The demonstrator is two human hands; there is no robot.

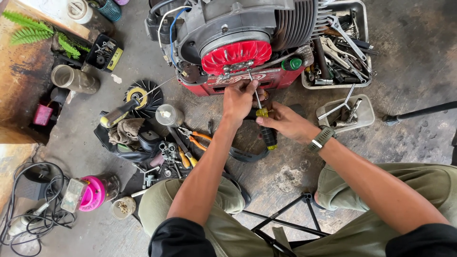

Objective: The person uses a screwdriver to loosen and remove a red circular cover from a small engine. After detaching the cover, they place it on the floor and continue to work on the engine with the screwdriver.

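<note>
Grimy concrete floor [409, 57] with tools everywhere, and the grey engine with its red finned flywheel [236, 51] sits on a red stand. Left hand [239, 99] pinches the shaft up near the tip, right hand [284, 121] wraps the yellow-and-black screwdriver [263, 124]; I'd keep it square and push in so it doesn't slip.

Engine [238, 28] ahead on the floor, tool tray [364, 28] right of it, pliers [197, 139] left of both hands

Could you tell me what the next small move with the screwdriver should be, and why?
Probably turn the screwdriver with the right hand: its tip appears to sit at the fastener under the red finned cover, and the left hand steadies the shaft.
</note>
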